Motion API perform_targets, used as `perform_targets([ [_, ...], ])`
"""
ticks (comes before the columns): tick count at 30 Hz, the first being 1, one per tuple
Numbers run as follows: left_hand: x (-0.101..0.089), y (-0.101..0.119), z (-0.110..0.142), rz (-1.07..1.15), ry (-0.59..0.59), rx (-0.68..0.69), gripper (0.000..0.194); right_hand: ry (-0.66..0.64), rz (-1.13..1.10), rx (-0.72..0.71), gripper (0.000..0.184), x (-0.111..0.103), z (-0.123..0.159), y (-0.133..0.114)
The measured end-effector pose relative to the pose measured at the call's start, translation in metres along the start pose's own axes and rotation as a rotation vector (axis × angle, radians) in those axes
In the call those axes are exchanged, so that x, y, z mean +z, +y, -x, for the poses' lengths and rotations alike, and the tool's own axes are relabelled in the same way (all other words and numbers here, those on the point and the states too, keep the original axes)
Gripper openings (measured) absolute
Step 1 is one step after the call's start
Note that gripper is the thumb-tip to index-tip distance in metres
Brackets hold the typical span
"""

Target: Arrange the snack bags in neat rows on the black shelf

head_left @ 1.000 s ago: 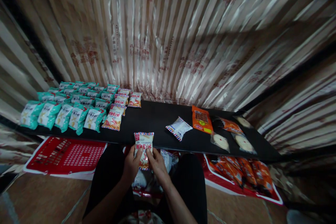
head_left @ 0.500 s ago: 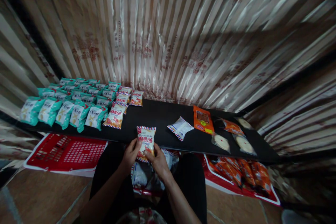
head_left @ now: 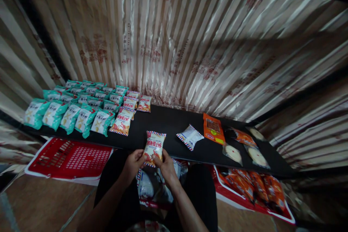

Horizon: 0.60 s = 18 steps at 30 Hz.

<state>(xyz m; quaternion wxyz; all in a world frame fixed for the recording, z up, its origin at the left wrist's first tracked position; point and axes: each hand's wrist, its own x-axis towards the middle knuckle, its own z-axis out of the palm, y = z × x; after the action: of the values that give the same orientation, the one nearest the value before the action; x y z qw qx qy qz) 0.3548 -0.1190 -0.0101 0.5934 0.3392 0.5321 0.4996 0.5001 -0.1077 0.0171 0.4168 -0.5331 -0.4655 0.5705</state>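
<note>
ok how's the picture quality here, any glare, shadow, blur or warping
Head view: dim overall, with bright glare streaks on the striped sheeting and a broad shadow across its upper right; head view: the held packet shows clear large print, but its smallest lettering is too soft to read; head view: stripes fan outward, suggesting wide-angle distortion, and the lower right corner is very dark.

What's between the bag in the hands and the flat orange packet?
In the head view, a whitish packet with striped ends lies there, on the shelf.
</note>
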Motion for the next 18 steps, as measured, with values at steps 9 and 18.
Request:
perform_targets([
  [9, -0.003, 0.006, -0.009, -0.063, 0.052, 0.094, 0.036, -0.127, -0.121, 0.065, 0.045, 0.004, -0.008, -0.020],
  [18, -0.007, 0.014, -0.024, -0.269, 0.100, 0.220, 0.036, -0.139, -0.102, 0.032, 0.051, 0.008, -0.029, -0.018],
])
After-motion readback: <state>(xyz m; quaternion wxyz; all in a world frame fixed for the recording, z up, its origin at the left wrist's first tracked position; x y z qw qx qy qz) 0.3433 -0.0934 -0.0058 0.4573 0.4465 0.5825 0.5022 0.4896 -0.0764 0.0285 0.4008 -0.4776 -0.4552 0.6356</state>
